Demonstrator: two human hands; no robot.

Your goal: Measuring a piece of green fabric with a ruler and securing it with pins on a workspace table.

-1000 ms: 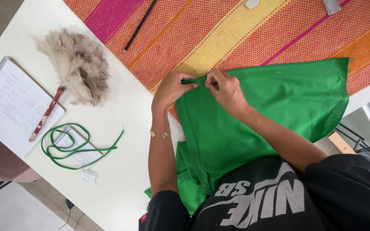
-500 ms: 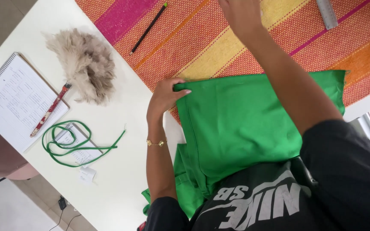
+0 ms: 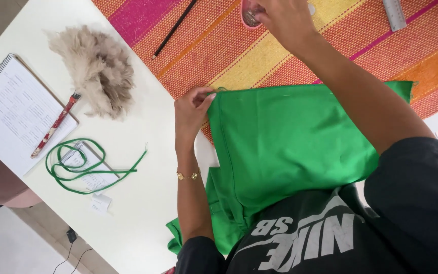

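Observation:
A green fabric piece (image 3: pixel 290 147) lies spread over a striped mat (image 3: pixel 330 45) and hangs off the table toward my body. My left hand (image 3: pixel 192 109), with a gold bracelet on the wrist, pinches the fabric's folded top-left corner. My right hand (image 3: pixel 285 20) is stretched far up over the mat. Its fingertips are bunched at a small pink dish (image 3: pixel 249 15) that holds small metallic bits. Whether the fingers hold anything is hidden.
On the white table (image 3: pixel 143 203) at the left lie a beige feather duster (image 3: pixel 95 71), a spiral notebook (image 3: pixel 13 111) with a red pen (image 3: pixel 54 124), and a coiled green cord (image 3: pixel 84 170) on a small pad. A black pencil (image 3: pixel 176 28) and a metal ruler (image 3: pixel 395 14) rest on the mat.
My right hand left the fabric's top edge and reached up across the mat to the pink dish. My left hand stayed on the fabric corner.

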